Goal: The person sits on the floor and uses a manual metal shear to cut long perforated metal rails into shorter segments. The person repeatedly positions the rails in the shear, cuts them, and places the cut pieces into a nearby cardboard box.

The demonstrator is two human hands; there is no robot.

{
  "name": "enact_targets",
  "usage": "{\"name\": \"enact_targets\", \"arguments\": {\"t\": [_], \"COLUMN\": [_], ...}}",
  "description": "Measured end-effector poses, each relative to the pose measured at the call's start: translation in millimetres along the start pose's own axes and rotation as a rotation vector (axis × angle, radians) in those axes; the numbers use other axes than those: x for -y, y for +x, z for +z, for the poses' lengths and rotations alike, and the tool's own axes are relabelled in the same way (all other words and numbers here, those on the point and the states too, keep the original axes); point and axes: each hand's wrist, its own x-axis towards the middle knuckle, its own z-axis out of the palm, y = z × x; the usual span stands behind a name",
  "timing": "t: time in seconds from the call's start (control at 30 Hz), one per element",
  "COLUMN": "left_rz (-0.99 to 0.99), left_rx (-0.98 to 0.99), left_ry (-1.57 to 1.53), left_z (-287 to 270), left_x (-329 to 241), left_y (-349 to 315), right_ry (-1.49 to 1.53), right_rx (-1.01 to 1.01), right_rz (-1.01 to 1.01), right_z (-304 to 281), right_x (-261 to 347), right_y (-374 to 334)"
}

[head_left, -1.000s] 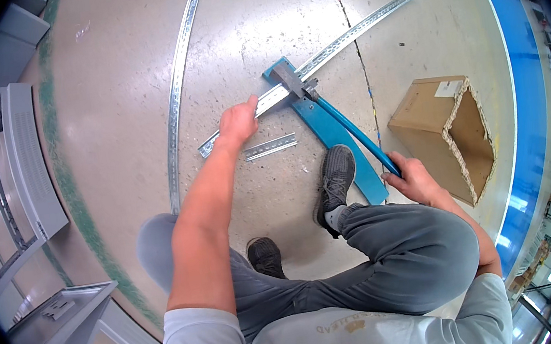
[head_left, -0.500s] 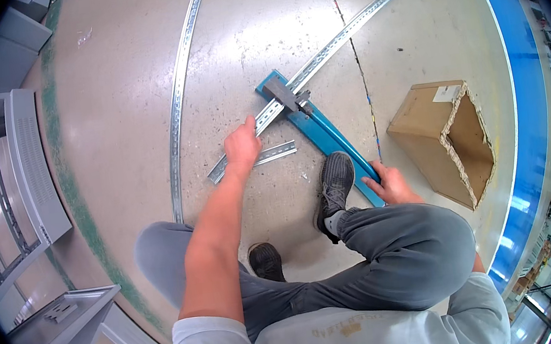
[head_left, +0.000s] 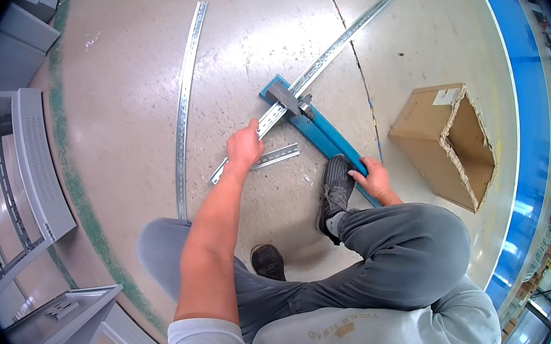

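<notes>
My left hand (head_left: 245, 147) is closed around a slotted metal DIN rail (head_left: 342, 41), which runs diagonally through the dark head of a teal rail cutter (head_left: 325, 128). The rail's far part reaches up to the right and its near end sticks out past my left hand. My right hand (head_left: 378, 181) is wrapped around the end of the cutter's long lever, which lies close along the teal base. My shoe (head_left: 336, 181) rests against the base beside the lever. A short cut piece of rail (head_left: 276, 156) lies on the floor by my left hand.
A second long rail (head_left: 185, 100) lies on the floor at left. To the right stands an open cardboard box (head_left: 432, 129) with ragged edges. Grey metal cabinets (head_left: 42, 156) line the left side past a green floor stripe; a blue strip (head_left: 521, 73) curves along the right.
My right hand has shifted up and left with the lever, which is now nearer the base. The left hand still grips the rail in about the same place.
</notes>
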Motion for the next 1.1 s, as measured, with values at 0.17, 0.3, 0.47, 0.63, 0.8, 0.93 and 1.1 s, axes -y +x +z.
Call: {"name": "enact_targets", "arguments": {"t": [0.17,0.3,0.47,0.63,0.8,0.93,1.1], "left_rz": [-0.006,-0.054,-0.006,-0.004,-0.021,0.034,0.113], "left_rx": [-0.044,-0.005,-0.031,-0.053,-0.021,-0.049,-0.083], "left_ry": [-0.022,-0.032,-0.026,-0.029,-0.056,-0.064,-0.047], "left_z": [6,8,3,9,1,0,9], "left_x": [3,0,4,6,3,11,29], "left_y": [-3,-4,-5,-4,-7,-2,3], "right_ry": [-0.070,-0.145,-0.110,-0.014,0.195,0.210,0.106], "right_rx": [-0.202,-0.243,-0.214,-0.108,0.249,0.330,0.371], "right_rz": [-0.203,-0.224,-0.185,-0.146,0.238,0.294,0.262], "right_z": [-8,12,11,-19,-65,-146,-249], "right_x": [5,-5,0,-3,-13,42,124], "right_y": [3,13,7,-14,-69,-77,-82]}}
